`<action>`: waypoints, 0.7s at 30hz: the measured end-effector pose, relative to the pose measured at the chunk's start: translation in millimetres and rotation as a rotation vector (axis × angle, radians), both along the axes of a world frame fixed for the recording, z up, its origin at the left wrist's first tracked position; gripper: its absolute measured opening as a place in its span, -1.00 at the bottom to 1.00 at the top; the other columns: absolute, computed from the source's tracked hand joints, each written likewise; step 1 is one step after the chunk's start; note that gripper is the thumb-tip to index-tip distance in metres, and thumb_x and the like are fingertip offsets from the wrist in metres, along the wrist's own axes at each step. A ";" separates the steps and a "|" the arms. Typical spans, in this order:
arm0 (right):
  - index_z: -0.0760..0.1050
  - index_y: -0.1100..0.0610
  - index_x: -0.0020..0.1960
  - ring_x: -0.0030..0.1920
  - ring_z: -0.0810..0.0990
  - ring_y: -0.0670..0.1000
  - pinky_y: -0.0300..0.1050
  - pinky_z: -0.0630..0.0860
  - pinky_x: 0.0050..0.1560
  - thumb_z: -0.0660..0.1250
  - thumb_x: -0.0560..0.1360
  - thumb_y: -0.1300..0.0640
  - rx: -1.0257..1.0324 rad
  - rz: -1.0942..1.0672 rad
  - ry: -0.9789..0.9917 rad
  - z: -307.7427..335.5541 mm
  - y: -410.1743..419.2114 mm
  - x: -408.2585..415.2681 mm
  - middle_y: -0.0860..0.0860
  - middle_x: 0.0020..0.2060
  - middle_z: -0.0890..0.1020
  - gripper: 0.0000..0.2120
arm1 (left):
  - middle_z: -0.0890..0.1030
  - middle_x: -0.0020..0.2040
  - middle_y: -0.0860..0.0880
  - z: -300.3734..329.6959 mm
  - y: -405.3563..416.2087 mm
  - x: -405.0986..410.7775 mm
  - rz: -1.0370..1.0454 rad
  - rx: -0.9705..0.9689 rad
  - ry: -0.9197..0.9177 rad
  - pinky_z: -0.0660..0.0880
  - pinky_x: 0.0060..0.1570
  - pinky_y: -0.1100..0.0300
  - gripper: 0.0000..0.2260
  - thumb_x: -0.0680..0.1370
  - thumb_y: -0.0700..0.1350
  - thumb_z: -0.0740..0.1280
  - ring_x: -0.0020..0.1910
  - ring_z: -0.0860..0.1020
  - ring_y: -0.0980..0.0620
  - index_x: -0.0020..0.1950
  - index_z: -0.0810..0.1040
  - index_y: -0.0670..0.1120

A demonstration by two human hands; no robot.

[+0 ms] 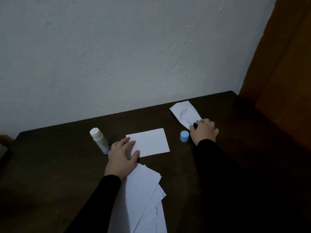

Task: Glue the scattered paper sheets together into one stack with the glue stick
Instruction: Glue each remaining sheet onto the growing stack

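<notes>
Item: loose paper sheets, thin, light, limp, easily creased; best pinched at a corner or slid flat by an edge. Landmark: centre sheet (149, 142) on dark table (50, 165). Far right of it, curled sheet (185, 113), near corner gripped by right hand (204, 131), fingers bent over the edge. Left hand (123, 154) spread flat, pressing landmark's left edge. Fanned pile (143, 199) just below. Glue stick (99, 140) upright at left, uncapped; blue cap (184, 136) at right.

The fanned paper sheets (143, 199) run off the bottom edge; the left hand (122, 157) covers their top corner. The glue stick (99, 140) label is unreadable.
</notes>
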State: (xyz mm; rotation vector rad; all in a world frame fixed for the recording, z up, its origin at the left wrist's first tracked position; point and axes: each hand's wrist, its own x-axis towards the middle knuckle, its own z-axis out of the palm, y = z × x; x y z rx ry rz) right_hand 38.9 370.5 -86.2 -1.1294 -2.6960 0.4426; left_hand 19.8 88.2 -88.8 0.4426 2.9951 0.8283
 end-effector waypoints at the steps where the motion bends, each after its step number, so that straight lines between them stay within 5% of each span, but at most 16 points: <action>1: 0.45 0.03 0.32 0.28 0.35 0.06 0.03 0.28 0.27 0.20 0.58 -0.04 -0.020 -0.009 0.031 0.2 0.3 0.3 0.04 0.27 0.43 -0.66 | 0.34 0.46 0.11 0.8 -0.1 0.8 0.001 0.011 -0.001 0.17 0.45 -0.10 -0.59 0.56 0.08 0.31 0.47 0.16 0.03 0.40 0.44 0.08; 8: 0.55 0.04 0.17 0.20 0.41 0.05 -0.01 0.37 0.21 0.27 0.56 0.01 -0.120 -0.062 0.268 8.2 -3.0 2.8 0.00 0.19 0.50 -0.77 | 0.34 0.46 0.12 3.8 -0.4 2.6 0.005 0.042 -0.017 0.18 0.45 -0.09 -0.59 0.55 0.08 0.33 0.47 0.17 0.05 0.39 0.44 0.09; 13: 0.60 0.04 0.07 0.20 0.33 -0.08 -0.11 0.36 0.25 0.33 0.53 0.06 -0.219 0.329 0.555 29.3 -34.1 1.8 -0.08 0.11 0.47 -0.85 | 0.29 0.48 0.11 4.1 -1.4 4.7 0.044 0.229 -0.047 0.27 0.42 -0.05 -0.46 0.54 0.15 0.32 0.45 0.25 0.08 0.48 0.28 0.09; 17: 0.64 -0.01 0.00 0.21 0.29 -0.14 -0.21 0.23 0.26 0.37 0.51 0.11 -0.138 0.684 0.495 34.6 -62.3 6.3 -0.12 0.12 0.41 -0.89 | 0.38 0.41 0.10 12.2 -4.3 14.9 0.110 0.534 -0.094 0.36 0.28 0.12 -0.48 0.60 0.13 0.20 0.31 0.39 0.12 0.53 0.19 0.07; 21: 0.64 0.00 -0.02 0.14 0.39 -0.17 -0.22 0.36 0.25 0.34 0.53 0.18 -0.283 0.786 0.321 30.7 -73.1 12.9 -0.16 0.11 0.36 -0.87 | 0.48 0.29 0.05 18.2 -8.7 17.7 0.174 0.670 -0.120 0.37 0.21 0.18 -0.55 0.62 0.07 0.18 0.26 0.45 0.08 0.50 0.23 0.04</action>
